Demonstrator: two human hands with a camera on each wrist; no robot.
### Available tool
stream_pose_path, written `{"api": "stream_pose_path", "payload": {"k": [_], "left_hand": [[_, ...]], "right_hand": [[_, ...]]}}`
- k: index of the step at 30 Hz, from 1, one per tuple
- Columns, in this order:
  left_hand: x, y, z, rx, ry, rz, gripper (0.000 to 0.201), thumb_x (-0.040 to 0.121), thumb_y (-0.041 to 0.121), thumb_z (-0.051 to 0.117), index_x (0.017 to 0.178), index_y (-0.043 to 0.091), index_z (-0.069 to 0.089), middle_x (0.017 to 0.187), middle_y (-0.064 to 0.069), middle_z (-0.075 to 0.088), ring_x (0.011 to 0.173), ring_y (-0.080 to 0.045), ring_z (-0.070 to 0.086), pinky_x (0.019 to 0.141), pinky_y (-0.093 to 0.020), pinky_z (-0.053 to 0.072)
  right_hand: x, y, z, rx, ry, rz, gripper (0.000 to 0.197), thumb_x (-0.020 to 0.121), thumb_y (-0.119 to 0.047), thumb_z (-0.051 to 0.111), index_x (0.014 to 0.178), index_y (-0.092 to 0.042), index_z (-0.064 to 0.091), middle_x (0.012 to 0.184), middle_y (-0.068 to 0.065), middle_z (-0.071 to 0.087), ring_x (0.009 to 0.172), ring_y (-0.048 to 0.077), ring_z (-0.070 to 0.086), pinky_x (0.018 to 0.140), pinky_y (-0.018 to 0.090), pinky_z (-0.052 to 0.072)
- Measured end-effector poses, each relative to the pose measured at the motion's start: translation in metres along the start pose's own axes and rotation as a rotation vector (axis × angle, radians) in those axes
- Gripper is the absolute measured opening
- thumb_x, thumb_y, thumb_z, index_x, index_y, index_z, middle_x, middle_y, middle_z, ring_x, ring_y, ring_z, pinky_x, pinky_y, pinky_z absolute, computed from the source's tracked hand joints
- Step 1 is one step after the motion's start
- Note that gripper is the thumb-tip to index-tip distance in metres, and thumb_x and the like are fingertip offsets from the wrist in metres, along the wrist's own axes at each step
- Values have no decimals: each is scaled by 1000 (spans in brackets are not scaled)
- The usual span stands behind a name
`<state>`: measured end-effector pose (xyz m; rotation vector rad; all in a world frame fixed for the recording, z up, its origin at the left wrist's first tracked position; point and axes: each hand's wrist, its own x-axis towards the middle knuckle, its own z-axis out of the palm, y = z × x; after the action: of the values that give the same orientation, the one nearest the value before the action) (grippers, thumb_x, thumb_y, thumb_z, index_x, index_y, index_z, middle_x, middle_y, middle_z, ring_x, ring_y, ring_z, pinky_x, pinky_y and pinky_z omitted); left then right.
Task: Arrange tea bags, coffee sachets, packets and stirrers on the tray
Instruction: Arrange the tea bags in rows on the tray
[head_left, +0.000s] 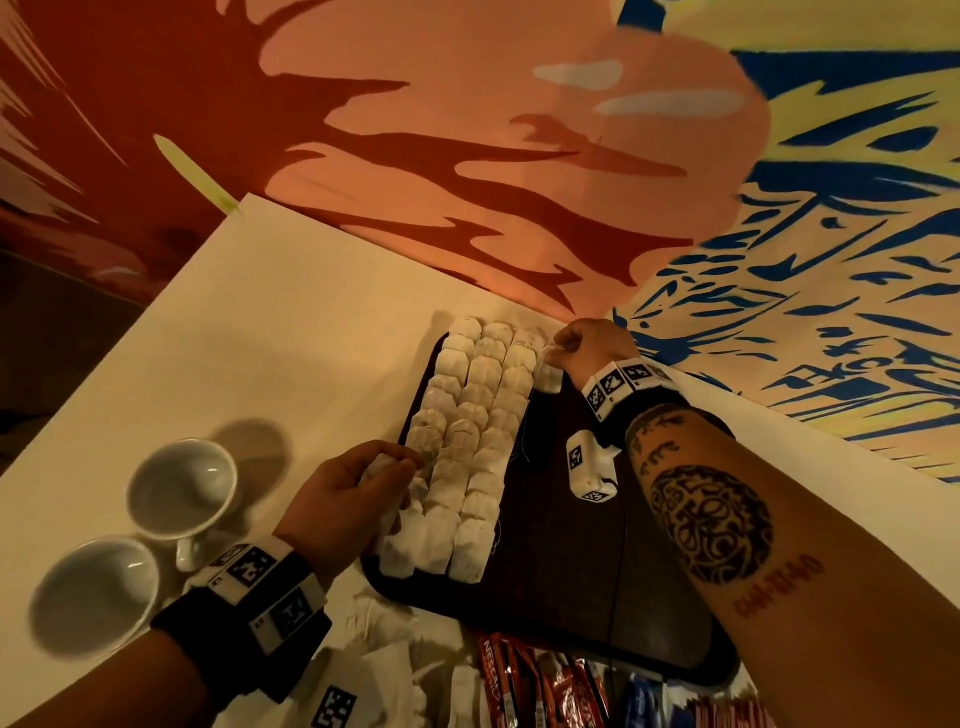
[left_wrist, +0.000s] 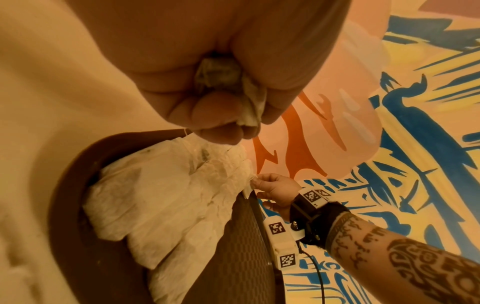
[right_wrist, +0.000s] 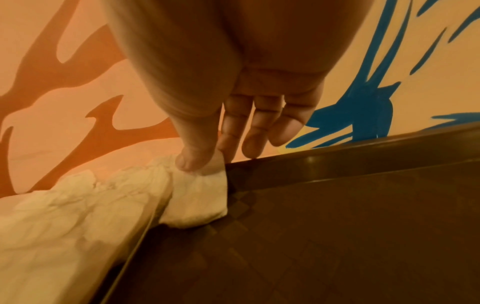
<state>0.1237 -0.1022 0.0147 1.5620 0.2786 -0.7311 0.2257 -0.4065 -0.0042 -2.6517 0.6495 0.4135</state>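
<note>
Tea bags (head_left: 470, 441) fill three rows on the left half of the dark tray (head_left: 561, 571).
Left hand (head_left: 343, 499) clutches a crumpled tea bag (left_wrist: 221, 82) in curled fingers over the near rows; right hand (head_left: 587, 348) pinches another tea bag (right_wrist: 200, 197) by its top at the tray's far edge. Coffee sachets (head_left: 545, 686) lie on the table (head_left: 260, 338) beside two white cups (head_left: 182, 488).

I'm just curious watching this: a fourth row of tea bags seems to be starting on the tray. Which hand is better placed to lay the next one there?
Probably the right hand: it already pinches a tea bag at the far end of the tray, beside the three rows. The left hand, gripping a tea bag, is across the rows.
</note>
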Motion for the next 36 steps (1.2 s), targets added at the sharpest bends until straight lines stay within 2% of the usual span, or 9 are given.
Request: {"api": "stream_pose_path", "payload": {"k": [4, 8, 11, 14, 19, 26, 30, 32, 36], "left_hand": [[0, 0, 3, -74, -23, -20, 26, 100, 14, 46, 96, 13, 72, 67, -7, 62, 60, -25, 54, 47, -27, 39], [3, -1, 19, -92, -46, -37, 28, 100, 20, 47, 102, 24, 74, 97, -20, 70, 77, -40, 63, 64, -42, 55], [-5, 5, 37, -64, -16, 20, 23, 101, 17, 49, 108, 28, 68, 97, -5, 68, 64, -21, 62, 53, -30, 51], [-16, 11, 52, 2, -40, 103, 25, 100, 16, 52, 122, 27, 57, 104, -3, 67, 75, -13, 66, 48, -22, 50], [-31, 10, 64, 35, -50, 124, 22, 98, 22, 57, 116, 34, 59, 97, -1, 71, 72, -15, 67, 54, -29, 52], [-54, 11, 75, -20, -139, 147, 18, 92, 25, 68, 110, 27, 65, 92, -7, 74, 73, -26, 60, 60, -35, 48], [-58, 13, 75, 9, -174, 186, 22, 91, 20, 69, 113, 24, 65, 98, -10, 73, 70, -25, 58, 53, -31, 46], [-60, 14, 73, 43, -153, 192, 26, 90, 19, 71, 114, 25, 62, 97, -10, 71, 63, -15, 61, 50, -28, 46], [-56, 12, 66, 256, -115, 238, 54, 71, 41, 78, 120, 38, 56, 98, 0, 68, 66, -6, 63, 53, -23, 48]], "right_hand": [[-24, -2, -4, 54, 67, 7, 40, 91, -34, 71, 125, -16, 62, 124, 3, 65, 113, 20, 61, 91, 25, 42], [-84, -12, -3, 301, 128, -85, 23, 93, -34, 66, 111, -21, 69, 112, -4, 70, 99, 10, 63, 90, 25, 49], [-141, -24, 12, 488, -44, -235, 14, 93, -33, 68, 102, -23, 73, 99, -10, 74, 91, 4, 67, 88, 29, 55], [-183, -30, 28, 576, -110, -317, 15, 97, -31, 64, 104, -23, 74, 99, -9, 73, 91, 3, 67, 83, 23, 54], [-210, -15, 28, 667, -68, -290, 14, 99, -28, 60, 101, -21, 72, 97, -5, 71, 85, 2, 63, 78, 18, 49], [-230, -8, 17, 865, 3, -183, 22, 98, -19, 61, 81, -29, 68, 65, -19, 66, 58, -5, 57, 62, 14, 43], [-229, -6, 24, 921, 113, -84, 18, 98, -26, 60, 83, -27, 70, 69, -9, 68, 63, 5, 60, 65, 28, 46], [-232, -6, 24, 948, 86, -117, 14, 98, -28, 62, 86, -27, 70, 73, -9, 70, 66, 5, 62, 66, 29, 47], [-238, -8, 18, 932, -44, -247, 4, 90, -25, 73, 94, -26, 72, 89, -4, 75, 82, 9, 70, 76, 25, 56]]}}
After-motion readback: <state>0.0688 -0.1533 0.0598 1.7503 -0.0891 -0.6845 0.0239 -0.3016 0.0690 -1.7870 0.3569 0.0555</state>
